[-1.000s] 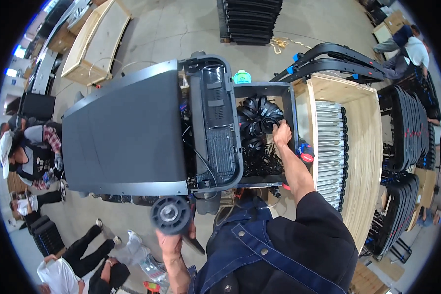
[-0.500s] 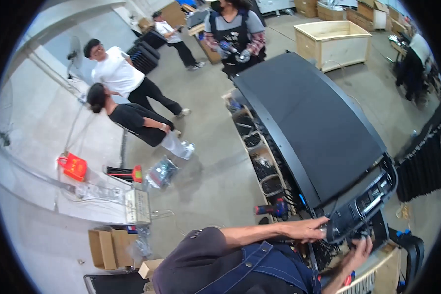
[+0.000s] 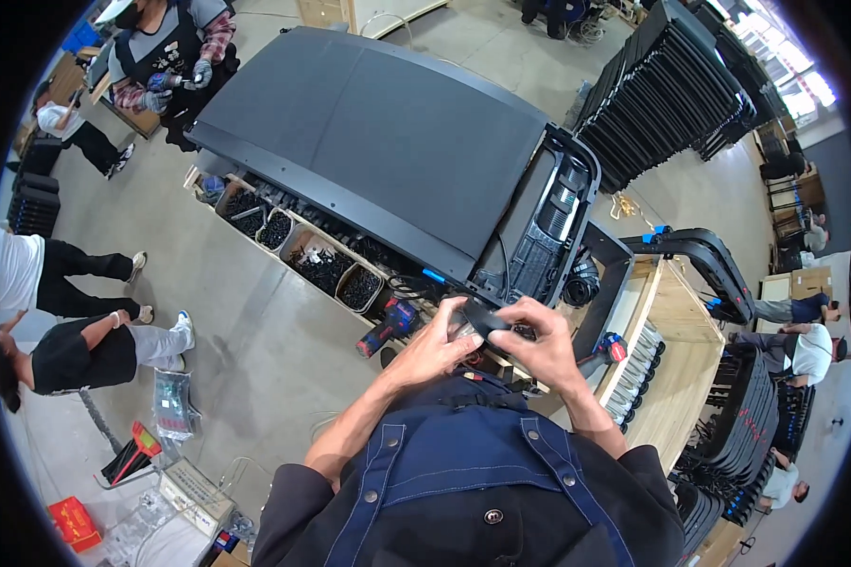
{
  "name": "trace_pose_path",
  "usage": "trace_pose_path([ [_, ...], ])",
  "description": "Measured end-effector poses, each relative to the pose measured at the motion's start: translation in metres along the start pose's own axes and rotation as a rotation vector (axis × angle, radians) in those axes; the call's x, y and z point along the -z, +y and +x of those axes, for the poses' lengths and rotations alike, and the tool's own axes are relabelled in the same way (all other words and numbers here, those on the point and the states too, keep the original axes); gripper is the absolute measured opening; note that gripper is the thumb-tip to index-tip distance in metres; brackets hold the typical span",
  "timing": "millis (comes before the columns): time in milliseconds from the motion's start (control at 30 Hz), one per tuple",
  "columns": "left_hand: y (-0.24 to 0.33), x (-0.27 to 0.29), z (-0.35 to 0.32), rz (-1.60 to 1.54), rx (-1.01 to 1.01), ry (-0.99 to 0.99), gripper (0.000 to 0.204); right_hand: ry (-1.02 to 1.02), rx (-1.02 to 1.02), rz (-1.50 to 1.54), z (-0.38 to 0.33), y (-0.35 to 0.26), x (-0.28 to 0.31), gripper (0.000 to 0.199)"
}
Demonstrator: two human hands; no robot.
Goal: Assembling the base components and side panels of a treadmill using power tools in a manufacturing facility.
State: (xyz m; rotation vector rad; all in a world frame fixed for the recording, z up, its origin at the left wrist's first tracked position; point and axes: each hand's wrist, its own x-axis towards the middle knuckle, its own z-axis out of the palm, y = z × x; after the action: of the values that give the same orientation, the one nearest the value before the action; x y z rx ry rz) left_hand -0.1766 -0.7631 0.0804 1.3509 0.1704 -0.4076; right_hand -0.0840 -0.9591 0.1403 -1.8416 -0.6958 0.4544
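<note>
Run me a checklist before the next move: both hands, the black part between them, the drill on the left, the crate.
1. Left hand gripping the black part: ok.
2. Right hand grip secure: cannot tell, motion blur.
3. Black part's shape and orientation: cannot tell, blurred and partly covered by fingers.
4. Red-and-blue cordless drill out of both hands: ok.
5. Silver tubes inside the wooden crate: ok.
</note>
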Motion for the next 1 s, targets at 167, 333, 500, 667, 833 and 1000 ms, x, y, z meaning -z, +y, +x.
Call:
trace_pose_path([
  [167,-0.010,0.013,0.001,-0.115,-0.066,0.037,0.075,0.131,0.155,-0.266,-0.019,0.013,-0.026,0.019],
  [333,0.003,0.010,0.018,-0.199,-0.097,-0.046,0.075,0.249,-0.206,0.059,-0.020,0.029,-0.022,0.023],
  [500,0.034,0.008,0.071,0.124,-0.116,0.135,0.075,0.217,-0.124,-0.015,0.002,0.045,0.015,0.051],
  [667,0.123,-0.013,0.169,0.638,-0.117,-0.097,0.074,0.215,0.055,-0.156,0.073,0.054,0.081,0.084],
  [833,0.209,-0.041,0.293,1.075,-0.611,0.173,0.048,0.573,-0.167,0.143,0.182,0.160,0.156,0.058],
  [1000,0.188,0.011,0.385,1.088,-0.583,0.329,0.027,0.703,-0.441,0.331,0.271,0.206,0.248,0.090],
])
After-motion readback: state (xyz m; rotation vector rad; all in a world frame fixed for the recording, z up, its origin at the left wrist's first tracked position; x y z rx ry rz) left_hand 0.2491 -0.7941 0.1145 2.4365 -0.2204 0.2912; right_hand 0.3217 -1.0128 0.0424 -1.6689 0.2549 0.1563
